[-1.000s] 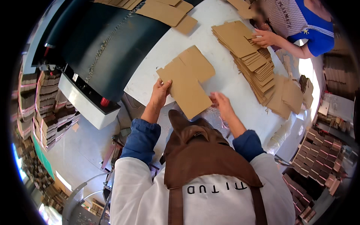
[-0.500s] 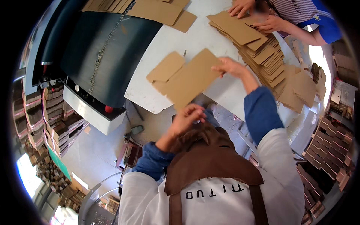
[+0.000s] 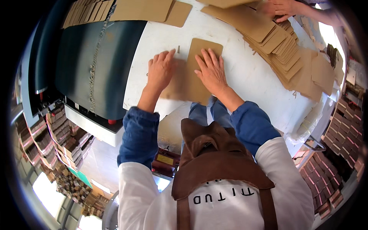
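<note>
The brown cardboard piece point(image 3: 194, 86) lies on the white table point(image 3: 249, 86), beneath the spread, flattened fingers of the right hand point(image 3: 212, 74). At that hand's 9 o'clock, the left hand point(image 3: 161, 72), fingers close together, is over the piece's blurred left panel; whether they touch it I cannot tell. Half a second ago the right hand held a corner. The table carries a cardboard stack point(image 3: 249, 25) at the right hand's 2 o'clock.

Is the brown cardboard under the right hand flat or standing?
Flat on the white table, right hand spread over the cardboard; left part too blurred.
</note>
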Demonstrator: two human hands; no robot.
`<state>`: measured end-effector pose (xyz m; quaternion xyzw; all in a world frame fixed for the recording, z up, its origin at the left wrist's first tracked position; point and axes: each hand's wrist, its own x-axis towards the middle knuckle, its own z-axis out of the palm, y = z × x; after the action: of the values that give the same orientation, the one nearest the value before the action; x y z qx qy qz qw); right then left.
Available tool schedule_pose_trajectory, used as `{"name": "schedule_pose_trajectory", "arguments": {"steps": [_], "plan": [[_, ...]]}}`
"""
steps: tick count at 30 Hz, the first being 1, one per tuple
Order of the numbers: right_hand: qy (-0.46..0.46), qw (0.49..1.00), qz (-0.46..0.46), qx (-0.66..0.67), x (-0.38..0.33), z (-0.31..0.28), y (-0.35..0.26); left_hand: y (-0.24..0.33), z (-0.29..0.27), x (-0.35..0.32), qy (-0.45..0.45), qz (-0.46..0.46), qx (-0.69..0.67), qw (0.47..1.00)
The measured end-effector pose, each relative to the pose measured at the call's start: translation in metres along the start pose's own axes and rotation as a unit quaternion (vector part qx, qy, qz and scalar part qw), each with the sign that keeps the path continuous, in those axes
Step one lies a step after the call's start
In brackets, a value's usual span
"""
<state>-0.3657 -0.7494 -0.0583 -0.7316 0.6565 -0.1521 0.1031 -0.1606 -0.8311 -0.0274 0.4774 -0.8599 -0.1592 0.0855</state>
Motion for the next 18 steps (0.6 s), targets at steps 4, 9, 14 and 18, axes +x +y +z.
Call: {"name": "schedule_pose_trajectory", "arguments": {"steps": [4, 9, 14, 18], "plan": [[-0.004, 1.0, -0.028, 0.003, -0.007, 0.003, 0.017, 0.006, 0.001, -0.009, -0.037, 0.032, 0.007, 0.999], [0.0, 0.999, -0.025, 0.021, -0.008, 0.004, 0.022, 0.009, 0.005, 0.002, -0.093, 0.01, -0.024, 0.995], [0.001, 0.999, -0.026, 0.023, -0.005, 0.002, 0.02, 0.01, 0.008, 0.014, -0.128, -0.005, -0.076, 0.989], [0.002, 0.999, -0.027, 0.025, -0.004, 0.002, 0.022, 0.016, 0.012, 0.013, -0.14, -0.034, -0.116, 0.983]]}}
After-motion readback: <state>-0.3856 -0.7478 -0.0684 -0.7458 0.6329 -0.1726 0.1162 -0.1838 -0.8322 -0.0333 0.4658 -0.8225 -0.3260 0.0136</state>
